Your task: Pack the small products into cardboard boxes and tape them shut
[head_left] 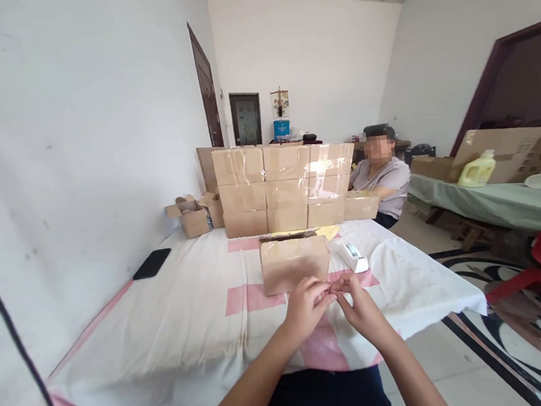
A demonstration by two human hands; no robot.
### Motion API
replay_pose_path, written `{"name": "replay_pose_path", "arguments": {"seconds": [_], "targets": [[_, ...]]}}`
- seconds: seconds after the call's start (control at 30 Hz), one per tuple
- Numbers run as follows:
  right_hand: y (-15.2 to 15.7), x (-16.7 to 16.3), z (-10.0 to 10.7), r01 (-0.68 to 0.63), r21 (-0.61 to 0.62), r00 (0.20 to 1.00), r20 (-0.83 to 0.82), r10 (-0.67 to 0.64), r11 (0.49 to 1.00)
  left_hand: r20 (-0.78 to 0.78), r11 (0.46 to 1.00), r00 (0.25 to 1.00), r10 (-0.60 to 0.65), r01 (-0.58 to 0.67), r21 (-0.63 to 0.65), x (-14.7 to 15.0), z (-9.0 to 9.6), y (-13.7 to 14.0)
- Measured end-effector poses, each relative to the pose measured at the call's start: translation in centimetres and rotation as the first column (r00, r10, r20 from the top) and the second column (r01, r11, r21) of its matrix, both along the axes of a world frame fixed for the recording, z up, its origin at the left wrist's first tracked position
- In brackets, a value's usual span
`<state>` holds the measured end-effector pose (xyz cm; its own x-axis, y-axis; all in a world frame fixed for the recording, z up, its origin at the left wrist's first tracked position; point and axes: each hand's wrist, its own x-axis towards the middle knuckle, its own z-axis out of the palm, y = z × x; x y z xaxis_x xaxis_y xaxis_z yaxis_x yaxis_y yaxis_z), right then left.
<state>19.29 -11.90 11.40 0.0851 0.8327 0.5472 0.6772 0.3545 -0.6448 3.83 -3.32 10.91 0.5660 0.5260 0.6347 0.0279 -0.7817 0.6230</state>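
Observation:
In front of me on the cloth-covered table stands a small cardboard box, its top edge dark where a flap or gap shows. My left hand and my right hand meet just before the box's lower right corner. Thumbs and fingers of both are pinched together, the tips touching. Whatever lies between them, if anything, is too small to make out. A white tape dispenser rests right of the box, just beyond my right hand.
Stacked, taped cardboard boxes form a wall behind. Open cartons stand at its left, near a black phone-like slab. Another person sits behind the right side, an arm at a box. A yellow jug stands on another table.

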Motion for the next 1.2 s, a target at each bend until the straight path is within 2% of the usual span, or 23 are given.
{"name": "replay_pose_path", "arguments": {"seconds": [0.13, 0.23, 0.3, 0.47, 0.53, 0.73, 0.83, 0.97, 1.07, 1.2], "targets": [[0.5, -2.7, 0.9, -0.011, 0.005, 0.993, 0.115, 0.011, 1.0, 0.078, 0.965, 0.98, 0.182, -0.193, 0.176, -3.1, -0.5, -0.1], [1.0, -3.9, 1.2, -0.034, -0.035, 0.992, 0.118, 0.038, 0.999, 0.103, 0.932, 0.962, 0.252, -0.27, 0.241, -4.6, -1.1, 0.0], [1.2, -4.5, 1.4, -0.044, -0.068, 0.994, 0.098, 0.05, 0.997, 0.102, 0.925, 0.955, 0.278, -0.294, 0.241, -5.1, -1.3, 0.2], [1.7, -5.4, 2.0, -0.07, -0.097, 0.994, 0.074, 0.078, 0.993, 0.128, 0.958, 0.96, 0.25, -0.265, 0.113, -5.6, -1.3, 0.8], [1.8, -5.7, 2.0, -0.071, -0.107, 0.992, 0.094, 0.082, 0.992, 0.145, 0.956, 0.956, 0.256, -0.273, 0.106, -5.7, -1.4, 0.9], [2.2, -6.4, 1.1, -0.017, -0.134, 0.991, 0.128, 0.034, 0.991, 0.255, 0.855, 0.89, 0.379, -0.442, 0.27, -6.5, -2.2, 0.8], [2.6, -6.7, 0.7, 0.032, -0.102, 0.975, 0.223, -0.008, 0.994, 0.262, 0.835, 0.88, 0.396, -0.464, 0.296, -6.6, -2.7, 0.8], [3.0, -7.1, 0.3, 0.057, -0.104, 0.967, 0.252, -0.029, 0.993, 0.251, 0.85, 0.873, 0.418, -0.474, 0.231, -6.2, -3.2, 0.8], [3.2, -7.1, 0.0, 0.064, -0.106, 0.976, 0.212, -0.041, 0.992, 0.244, 0.872, 0.86, 0.448, -0.481, 0.094, -5.8, -3.3, 0.7], [3.1, -6.9, -0.7, 0.027, -0.179, 0.985, 0.17, 0.004, 0.984, 0.211, 0.878, 0.853, 0.478, -0.469, -0.093, -5.5, -3.0, 0.4]]}}
